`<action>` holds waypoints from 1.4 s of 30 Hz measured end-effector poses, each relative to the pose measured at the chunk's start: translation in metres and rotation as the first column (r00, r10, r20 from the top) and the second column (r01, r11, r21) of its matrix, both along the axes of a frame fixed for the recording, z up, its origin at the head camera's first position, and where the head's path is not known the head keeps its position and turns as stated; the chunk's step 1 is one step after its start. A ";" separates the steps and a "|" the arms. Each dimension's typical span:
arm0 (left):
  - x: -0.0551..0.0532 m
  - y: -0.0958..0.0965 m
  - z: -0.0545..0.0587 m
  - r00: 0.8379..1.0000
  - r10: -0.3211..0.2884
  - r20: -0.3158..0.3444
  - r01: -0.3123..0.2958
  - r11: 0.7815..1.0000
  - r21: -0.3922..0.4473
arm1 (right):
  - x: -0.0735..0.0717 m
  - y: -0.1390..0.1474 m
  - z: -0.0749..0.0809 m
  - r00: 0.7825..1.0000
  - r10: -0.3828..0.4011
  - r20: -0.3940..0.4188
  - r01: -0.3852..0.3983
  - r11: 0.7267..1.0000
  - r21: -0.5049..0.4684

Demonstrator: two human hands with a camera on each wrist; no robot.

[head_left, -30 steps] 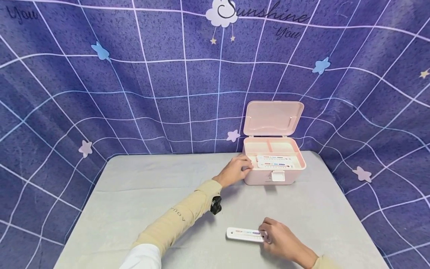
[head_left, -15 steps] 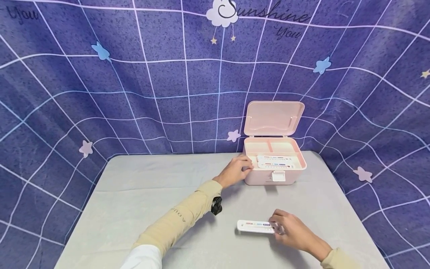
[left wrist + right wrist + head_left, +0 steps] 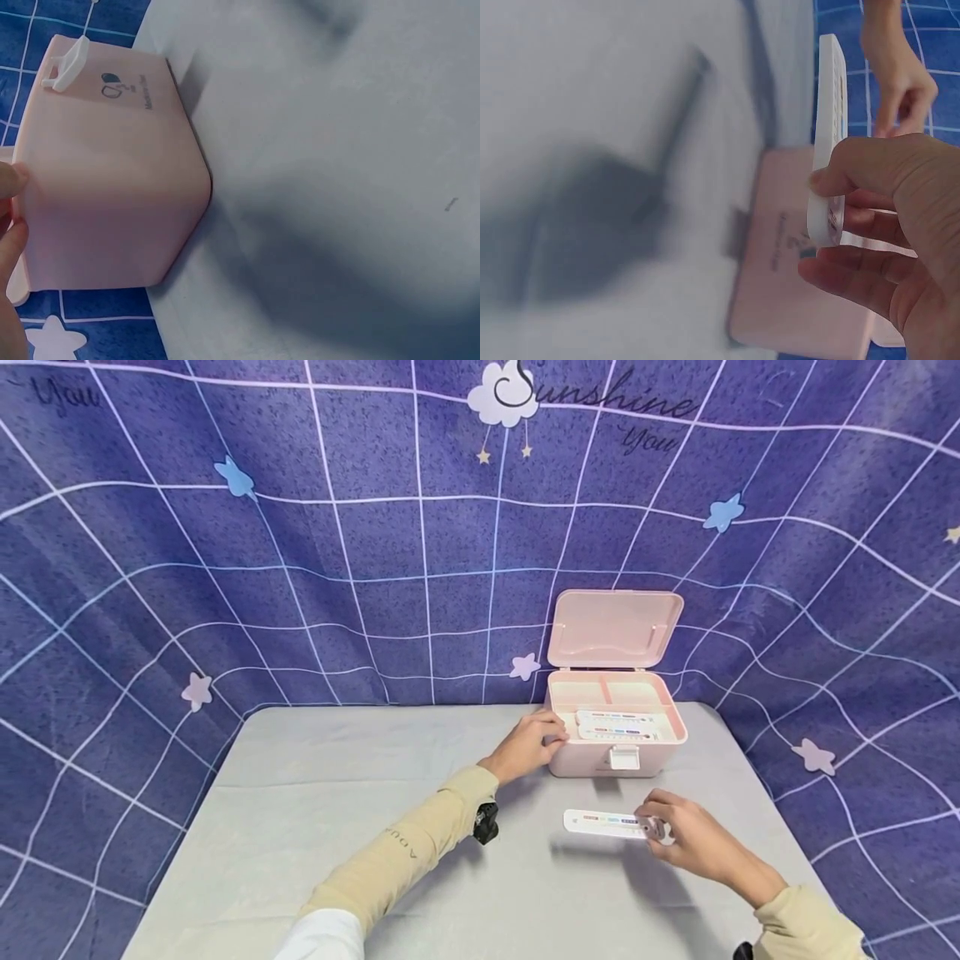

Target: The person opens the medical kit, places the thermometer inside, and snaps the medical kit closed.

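A pink medicine box (image 3: 576,765) stands at the back right with its lid raised. My left hand (image 3: 525,747) grips its left rim, fingertips (image 3: 10,178) over the edge in the left wrist view. Inside the front compartment lie two flat white thermometers (image 3: 611,732) with coloured labels, side by side. My right hand (image 3: 697,837) pinches another such thermometer (image 3: 602,823) by its right end, between thumb and fingers (image 3: 862,221). This one is held above the table in front of the box, its shadow falling on the cloth below.
The open lid (image 3: 617,628) leans back towards a blue grid-patterned curtain (image 3: 337,543). Two rear compartments are split by a pink divider (image 3: 606,688). A white latch (image 3: 624,758) sits on the box front. Pale grey cloth (image 3: 337,793) covers the table.
My right hand has lifted the thermometer from near the table and carried it away from me and to the right, closer to the box. The left hand stays on the rim.
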State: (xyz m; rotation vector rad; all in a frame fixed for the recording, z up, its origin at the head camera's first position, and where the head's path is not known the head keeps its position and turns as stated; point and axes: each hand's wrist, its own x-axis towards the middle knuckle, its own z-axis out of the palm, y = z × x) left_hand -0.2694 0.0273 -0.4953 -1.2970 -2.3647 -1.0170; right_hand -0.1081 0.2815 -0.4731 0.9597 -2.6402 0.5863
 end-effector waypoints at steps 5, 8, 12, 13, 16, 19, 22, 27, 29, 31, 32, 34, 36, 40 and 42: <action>0.001 0.000 -0.001 1.000 0.005 0.005 -0.005 1.000 -0.001 | -0.013 0.010 0.014 1.000 0.000 -0.019 0.000 1.000 -0.001; 0.001 0.000 -0.001 1.000 0.009 -0.001 -0.009 1.000 -0.003 | -0.022 0.015 0.025 0.999 -0.017 -0.032 0.017 1.000 0.002; 0.001 0.000 -0.002 1.000 0.010 -0.019 -0.010 1.000 0.001 | -0.035 0.021 0.036 0.998 -0.040 -0.049 0.040 0.999 0.018; 0.000 0.000 -0.002 1.000 0.010 -0.024 -0.010 1.000 0.001 | -0.039 0.022 0.038 0.998 -0.040 -0.053 0.042 0.999 0.023; 0.000 -0.001 -0.002 1.000 0.011 -0.028 -0.011 1.000 -0.001 | -0.049 0.026 0.043 0.997 -0.039 -0.062 0.042 0.998 0.038; 0.000 -0.002 -0.001 1.000 0.018 -0.021 -0.018 1.000 -0.001 | -0.059 0.028 0.046 0.997 -0.028 -0.072 0.032 0.999 0.045; 0.000 -0.002 -0.001 1.000 0.017 -0.007 -0.017 1.000 0.003 | -0.069 0.029 0.048 0.996 -0.021 -0.085 0.024 0.999 0.040; 0.000 -0.001 0.000 1.000 0.017 0.004 -0.017 1.000 -0.005 | -0.084 0.032 0.050 0.994 0.007 -0.107 -0.005 1.000 0.013; 0.001 0.000 -0.001 1.000 0.024 0.002 -0.024 1.000 -0.017 | -0.090 0.034 0.050 0.991 0.026 -0.127 -0.025 1.000 0.014; 0.002 0.001 -0.001 1.000 0.030 -0.003 -0.030 0.999 -0.027 | -0.096 0.037 0.050 0.989 0.040 -0.145 -0.037 0.999 0.023; 0.002 0.001 0.000 1.000 0.031 -0.003 -0.031 0.999 -0.032 | -0.098 0.038 0.050 0.988 0.040 -0.152 -0.036 0.999 0.029; 0.002 0.001 0.000 1.000 0.031 -0.002 -0.031 0.999 -0.041 | -0.103 0.040 0.051 0.988 0.032 -0.152 -0.025 0.999 0.045; 0.002 0.002 0.000 1.000 0.030 0.002 -0.030 0.999 -0.042 | -0.107 0.041 0.052 0.991 0.017 -0.134 -0.009 0.998 0.060; 0.003 0.001 0.002 0.999 0.040 0.007 -0.040 0.998 -0.043 | -0.112 0.042 0.051 0.995 -0.011 -0.095 0.020 0.996 0.093; 0.003 0.000 0.003 0.999 0.045 0.009 -0.044 0.998 -0.043 | -0.114 0.042 0.049 0.996 -0.027 -0.080 0.035 0.994 0.102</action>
